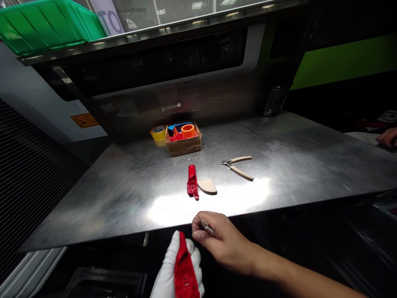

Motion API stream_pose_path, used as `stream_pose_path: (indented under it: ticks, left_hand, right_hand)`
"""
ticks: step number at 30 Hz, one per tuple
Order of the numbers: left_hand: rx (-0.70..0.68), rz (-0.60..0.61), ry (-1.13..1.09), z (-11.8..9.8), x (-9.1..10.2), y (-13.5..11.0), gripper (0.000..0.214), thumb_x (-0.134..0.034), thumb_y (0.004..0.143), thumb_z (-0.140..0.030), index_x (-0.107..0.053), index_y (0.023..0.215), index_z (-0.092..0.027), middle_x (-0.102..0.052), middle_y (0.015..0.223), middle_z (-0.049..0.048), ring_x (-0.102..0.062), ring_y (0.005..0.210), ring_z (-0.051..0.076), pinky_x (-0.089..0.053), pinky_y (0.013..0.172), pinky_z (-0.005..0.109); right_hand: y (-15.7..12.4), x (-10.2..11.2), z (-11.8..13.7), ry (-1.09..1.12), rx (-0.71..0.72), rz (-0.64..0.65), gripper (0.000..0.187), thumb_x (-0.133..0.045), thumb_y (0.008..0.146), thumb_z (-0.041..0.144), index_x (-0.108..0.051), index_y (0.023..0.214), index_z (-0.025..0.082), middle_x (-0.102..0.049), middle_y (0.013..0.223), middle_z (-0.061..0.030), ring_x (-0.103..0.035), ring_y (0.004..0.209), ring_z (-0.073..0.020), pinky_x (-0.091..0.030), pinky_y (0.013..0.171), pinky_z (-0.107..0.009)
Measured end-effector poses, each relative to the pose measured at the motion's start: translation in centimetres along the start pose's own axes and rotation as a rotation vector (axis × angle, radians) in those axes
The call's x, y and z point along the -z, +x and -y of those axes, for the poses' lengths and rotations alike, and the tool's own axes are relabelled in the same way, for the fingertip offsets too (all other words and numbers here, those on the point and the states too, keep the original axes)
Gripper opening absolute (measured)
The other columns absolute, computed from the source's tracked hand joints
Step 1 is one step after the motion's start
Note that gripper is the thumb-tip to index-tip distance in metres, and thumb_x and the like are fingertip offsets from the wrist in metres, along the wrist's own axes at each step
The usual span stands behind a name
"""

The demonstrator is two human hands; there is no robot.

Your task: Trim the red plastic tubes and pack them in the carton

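Observation:
My left hand (167, 267), in a white glove, is closed round a red moulded plastic part (186, 271) below the table's front edge. Bare and curled, my right hand (221, 240) grips a slim metal tool (207, 227); its working end is hidden by the fingers. That hand is close to the upper end of the red part, just to its right. On the table, a similar red plastic piece (192, 182) lies lengthwise, with a beige fan-shaped pad (207, 186) against its right side. Side cutters (238, 167) with beige handles lie spread apart farther right.
A cardboard box (185, 147) of orange, red and blue pieces stands at the back of the metal table (294, 165), beside yellow tape (158, 133). A dark bottle (274, 101) is at the back right. A green bin (52, 27) sits on the shelf; another person's hand (387, 137) shows far right.

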State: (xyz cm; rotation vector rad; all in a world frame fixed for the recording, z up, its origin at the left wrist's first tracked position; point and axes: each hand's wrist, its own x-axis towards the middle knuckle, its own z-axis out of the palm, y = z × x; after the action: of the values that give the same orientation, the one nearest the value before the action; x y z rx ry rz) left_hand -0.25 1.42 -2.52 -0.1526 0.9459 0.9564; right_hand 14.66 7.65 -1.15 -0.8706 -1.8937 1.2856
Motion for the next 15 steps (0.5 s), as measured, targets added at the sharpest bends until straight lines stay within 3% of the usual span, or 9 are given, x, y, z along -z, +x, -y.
stream_pose_path:
  ticks: [2,5,10,15]
  left_hand:
    - [0.054,0.078,-0.093,-0.1,0.0,-0.2,0.040,-0.069,0.073,-0.054,-0.047,0.067,-0.021,-0.028,0.047,-0.0113,-0.034,0.031,0.004,-0.025,0.035,0.018]
    - [0.050,0.147,-0.140,-0.2,0.0,-0.3,0.039,-0.066,0.076,-0.053,-0.046,0.068,-0.021,-0.022,0.049,-0.0113,-0.030,0.032,0.003,-0.021,0.037,0.018]
    - [-0.040,0.091,-0.100,-0.1,-0.5,-0.7,0.038,-0.070,0.074,-0.049,-0.047,0.069,-0.019,-0.027,0.054,-0.0098,-0.034,0.039,0.004,-0.029,0.041,0.018]
    - [-0.185,0.040,-0.062,-0.1,-0.9,-1.0,0.032,-0.071,0.077,-0.040,-0.050,0.065,-0.018,-0.040,0.059,-0.0045,-0.046,0.051,0.008,-0.041,0.050,0.020]
  right_hand:
    - [-0.1,0.6,-0.1,0.013,-0.069,0.007,0.011,-0.051,0.084,0.010,-0.049,0.076,0.019,-0.052,0.071,0.0049,-0.044,0.066,-0.0094,-0.034,0.059,-0.019]
    - [-0.5,1.2,-0.3,0.056,-0.174,0.082,0.011,-0.050,0.082,0.010,-0.049,0.076,0.018,-0.053,0.070,0.0050,-0.043,0.064,-0.0093,-0.033,0.056,-0.019]
    - [-1.6,1.3,-0.3,0.124,-0.273,0.198,0.019,-0.049,0.089,0.021,-0.051,0.070,0.016,-0.054,0.063,0.0033,-0.044,0.058,-0.0089,-0.032,0.052,-0.020]
    - [-3.2,0.9,0.7,0.323,-0.327,0.428,0.025,-0.058,0.088,0.037,-0.062,0.079,0.013,-0.056,0.068,0.0027,-0.045,0.061,-0.0085,-0.033,0.054,-0.019]
